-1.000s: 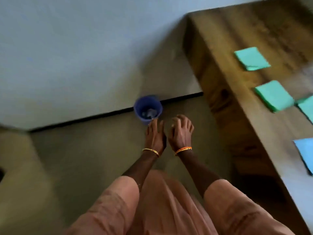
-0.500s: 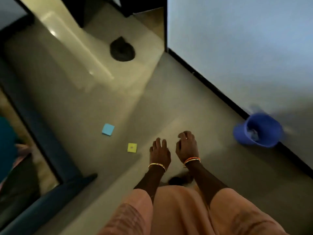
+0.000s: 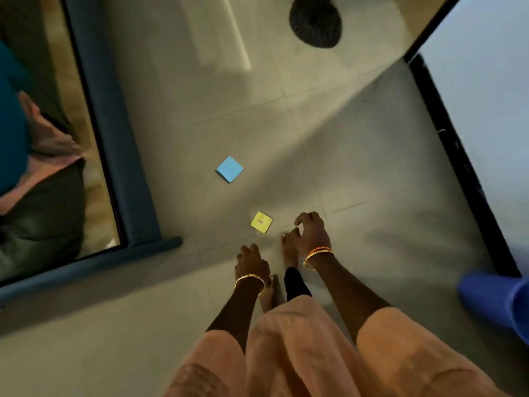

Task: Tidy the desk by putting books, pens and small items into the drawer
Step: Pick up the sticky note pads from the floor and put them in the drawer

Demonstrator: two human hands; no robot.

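Note:
Two small note pads lie on the tiled floor in front of me: a blue pad [image 3: 229, 169] farther off and a yellow pad [image 3: 261, 222] closer in. My right hand [image 3: 310, 234] hangs just right of the yellow pad, fingers loosely curled and holding nothing. My left hand [image 3: 252, 263] hangs lower and to the left, fingers also loosely curled and empty. Neither hand touches a pad. The desk and its drawer are out of view.
A blue bin [image 3: 498, 302] stands at the right edge by the white wall [image 3: 486, 96]. A dark round mat [image 3: 315, 22] lies on the floor at the top. A blue-framed mirror [image 3: 114, 138] leans at the left. My feet show between my hands.
My view has swung left from the desk to the floor. The two pads now lie closer and lower, and the blue bin has slid to the right edge. My right hand has come near the yellow pad.

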